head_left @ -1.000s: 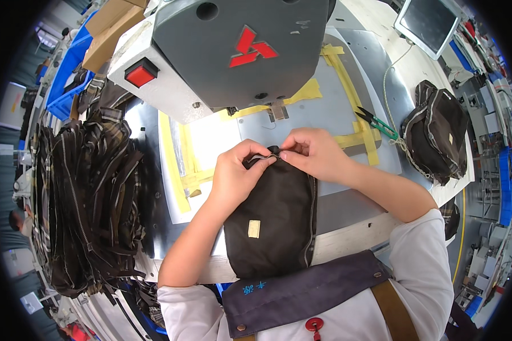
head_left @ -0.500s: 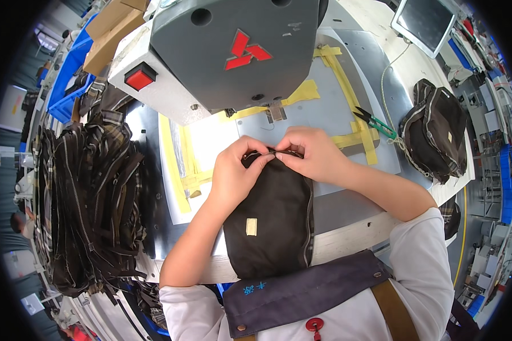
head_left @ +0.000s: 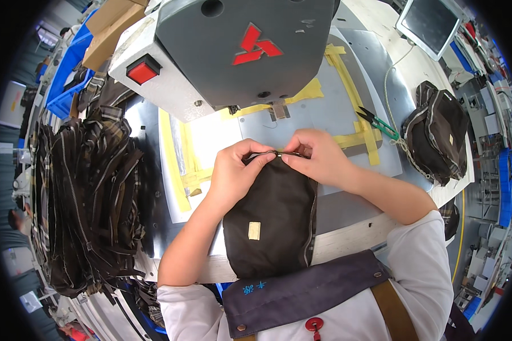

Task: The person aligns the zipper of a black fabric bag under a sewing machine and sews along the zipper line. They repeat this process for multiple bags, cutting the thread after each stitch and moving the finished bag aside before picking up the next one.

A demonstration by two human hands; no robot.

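A dark brown fabric pouch (head_left: 273, 213) with a pale label hangs flat from my hands over the table's front edge. A zipper runs down its right side. My left hand (head_left: 237, 173) pinches the pouch's top edge between thumb and fingers. Close beside it, my right hand (head_left: 318, 158) pinches the same edge, thumb in front. Between the two thumbs a small metal zipper part shows. Both hands are just in front of the needle area of a large grey sewing machine (head_left: 239, 62).
Yellow tape (head_left: 352, 96) frames the machine's metal plate. Green-handled snips (head_left: 378, 123) lie at the right, beside a stack of dark pouches (head_left: 438, 133). A tall heap of zippered pouches (head_left: 91, 204) stands left, with a blue bin (head_left: 65, 94) behind. A tablet screen (head_left: 428, 25) stands back right.
The pouch's top edge is pulled straighter between my hands, which sit slightly farther apart. The pouch is turned slightly, and the whole view has shifted a little.
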